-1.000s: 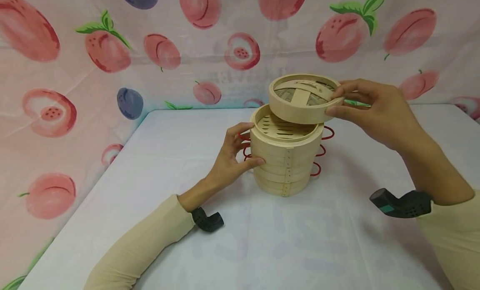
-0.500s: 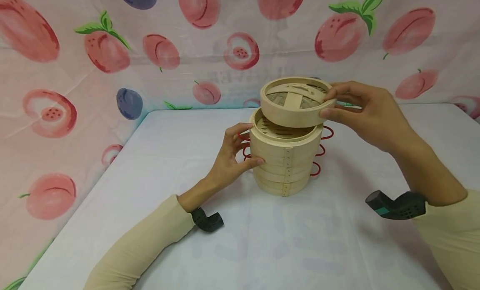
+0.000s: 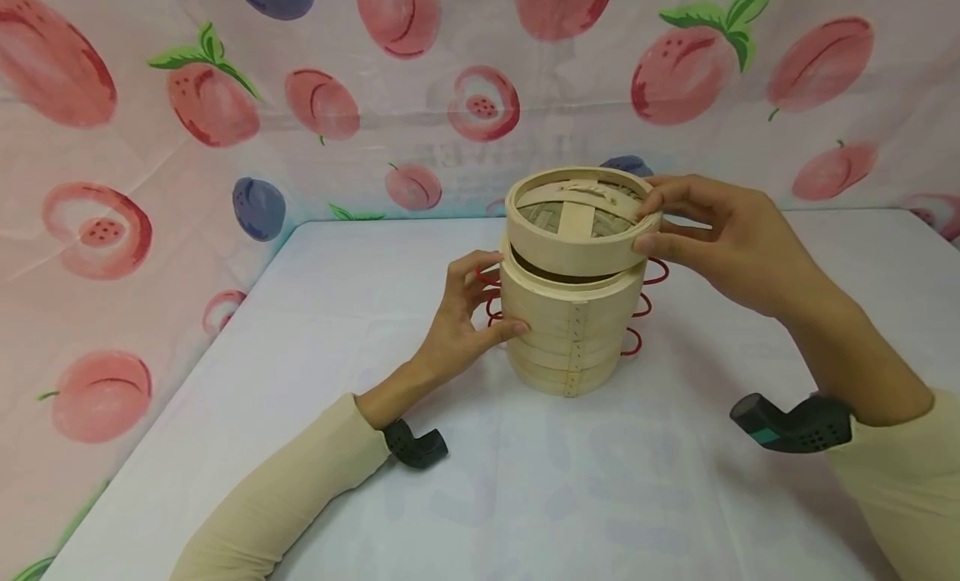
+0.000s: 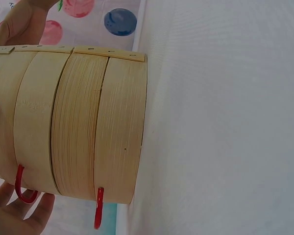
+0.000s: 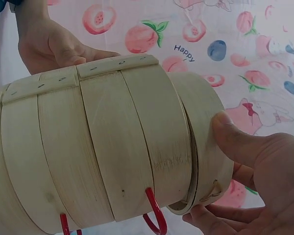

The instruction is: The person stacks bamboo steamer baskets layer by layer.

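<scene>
A stack of bamboo steamer baskets (image 3: pixel 558 339) with red loop handles stands upright on the white table. My left hand (image 3: pixel 457 318) holds the stack's left side, thumb on the front and fingers round the back. Over the stack, the round bamboo steamer lid (image 3: pixel 581 252) with its woven top sits slightly tilted, a dark gap showing under its front edge. My right hand (image 3: pixel 720 239) pinches the lid's right rim between thumb and fingers. In the right wrist view, the thumb of the right hand (image 5: pixel 269 166) presses the lid's side (image 5: pixel 206 122), right at the top basket's rim.
White cloth covers the table (image 3: pixel 480 498). Behind it hangs a pink curtain (image 3: pixel 480 31) printed with peaches and plums. Red handles (image 3: pixel 633 341) stick out from both sides of the stack. A black wrist camera (image 3: pixel 795 423) sits on the right wrist, another black wrist camera (image 3: pixel 416 445) on the left.
My right hand has brought the lid left and down, from above the stack's right side onto its opening, covering the slatted basket floor. The left hand and the stack have stayed in place.
</scene>
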### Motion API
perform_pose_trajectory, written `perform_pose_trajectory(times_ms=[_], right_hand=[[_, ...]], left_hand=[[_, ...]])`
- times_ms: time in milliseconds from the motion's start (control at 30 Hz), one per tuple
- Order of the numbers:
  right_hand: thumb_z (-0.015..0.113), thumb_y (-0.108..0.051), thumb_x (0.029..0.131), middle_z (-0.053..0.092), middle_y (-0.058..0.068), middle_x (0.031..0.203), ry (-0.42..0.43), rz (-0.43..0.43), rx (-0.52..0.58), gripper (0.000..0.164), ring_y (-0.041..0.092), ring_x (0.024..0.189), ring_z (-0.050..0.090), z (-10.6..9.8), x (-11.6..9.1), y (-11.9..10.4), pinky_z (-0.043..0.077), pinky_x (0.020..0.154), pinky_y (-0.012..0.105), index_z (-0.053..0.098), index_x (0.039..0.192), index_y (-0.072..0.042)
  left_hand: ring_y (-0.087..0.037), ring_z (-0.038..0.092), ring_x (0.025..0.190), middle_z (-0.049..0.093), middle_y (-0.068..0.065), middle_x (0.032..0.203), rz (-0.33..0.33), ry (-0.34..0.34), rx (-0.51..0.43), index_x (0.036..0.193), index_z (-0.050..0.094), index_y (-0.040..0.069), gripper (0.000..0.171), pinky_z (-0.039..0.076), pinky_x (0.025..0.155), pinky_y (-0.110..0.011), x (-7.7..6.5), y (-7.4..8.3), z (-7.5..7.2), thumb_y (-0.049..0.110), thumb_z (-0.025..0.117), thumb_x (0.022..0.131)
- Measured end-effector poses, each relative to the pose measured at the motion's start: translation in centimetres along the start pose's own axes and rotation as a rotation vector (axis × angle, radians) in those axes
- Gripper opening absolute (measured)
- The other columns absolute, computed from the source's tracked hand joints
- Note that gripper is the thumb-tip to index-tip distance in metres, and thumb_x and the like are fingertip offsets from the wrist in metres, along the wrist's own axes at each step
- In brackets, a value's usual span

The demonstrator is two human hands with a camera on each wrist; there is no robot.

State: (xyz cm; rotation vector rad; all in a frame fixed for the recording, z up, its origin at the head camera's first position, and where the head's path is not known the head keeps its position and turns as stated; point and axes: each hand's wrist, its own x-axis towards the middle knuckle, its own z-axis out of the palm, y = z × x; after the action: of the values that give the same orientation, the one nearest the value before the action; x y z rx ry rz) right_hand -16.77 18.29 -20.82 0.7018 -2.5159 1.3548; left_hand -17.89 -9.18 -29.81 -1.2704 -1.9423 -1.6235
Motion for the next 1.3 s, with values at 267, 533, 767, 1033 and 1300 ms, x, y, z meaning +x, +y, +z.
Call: perform_pose_trajectory(times_ms=[267, 533, 767, 1033, 1300], right_hand=[[0.070, -0.010, 0.077, 0.049, 0.003, 0.122, -0.011, -0.045, 0.034, 0.025, 0.019, 0.119, 0.042, 0.1, 0.0, -0.3, 0.042, 0.085, 0.019, 0.058, 0.099, -0.007], [0.069, -0.007, 0.077, 0.047, 0.004, 0.125, -0.034, -0.081, 0.056, 0.026, 0.020, 0.116, 0.044, 0.2, 0.0, -0.3, 0.042, 0.085, 0.019, 0.058, 0.099, -0.006], [0.070, -0.003, 0.075, 0.048, 0.006, 0.123, -0.048, -0.096, 0.080, 0.026, 0.020, 0.115, 0.045, 0.2, 0.0, -0.4, 0.043, 0.085, 0.020, 0.058, 0.098, -0.004], [0.070, -0.003, 0.075, 0.047, 0.005, 0.125, -0.069, -0.093, 0.057, 0.028, 0.020, 0.114, 0.046, 0.1, -0.2, -0.3, 0.043, 0.085, 0.019, 0.058, 0.099, -0.005], [0.070, -0.002, 0.075, 0.044, 0.004, 0.128, -0.103, -0.094, 0.078, 0.029, 0.021, 0.113, 0.047, 0.0, -0.2, -0.2, 0.046, 0.079, 0.021, 0.057, 0.101, -0.007]], left_hand=[[-0.035, 0.046, 0.100, 0.035, -0.020, 0.120, 0.001, 0.008, -0.001, 0.122, 0.020, 0.003, 0.068, 0.041, 0.086, -0.046, 0.0, 0.0, -0.1, 0.026, 0.066, 0.077], [-0.036, 0.046, 0.100, 0.033, -0.019, 0.122, -0.007, 0.013, 0.005, 0.122, 0.021, 0.005, 0.067, 0.041, 0.086, -0.046, -0.2, 0.1, -0.1, 0.023, 0.067, 0.077], [-0.032, 0.047, 0.100, 0.034, -0.013, 0.124, -0.002, 0.021, -0.011, 0.125, 0.023, 0.010, 0.068, 0.041, 0.086, -0.046, -0.4, -1.1, -0.1, 0.026, 0.068, 0.076], [-0.037, 0.046, 0.100, 0.035, -0.017, 0.123, 0.017, 0.014, -0.009, 0.122, 0.020, 0.005, 0.068, 0.042, 0.086, -0.045, -0.1, -0.7, 0.1, 0.025, 0.067, 0.076], [-0.038, 0.047, 0.099, 0.038, -0.022, 0.120, 0.022, 0.022, -0.016, 0.121, 0.016, 0.002, 0.070, 0.042, 0.085, -0.047, 0.1, 0.1, 0.0, 0.023, 0.067, 0.077]])
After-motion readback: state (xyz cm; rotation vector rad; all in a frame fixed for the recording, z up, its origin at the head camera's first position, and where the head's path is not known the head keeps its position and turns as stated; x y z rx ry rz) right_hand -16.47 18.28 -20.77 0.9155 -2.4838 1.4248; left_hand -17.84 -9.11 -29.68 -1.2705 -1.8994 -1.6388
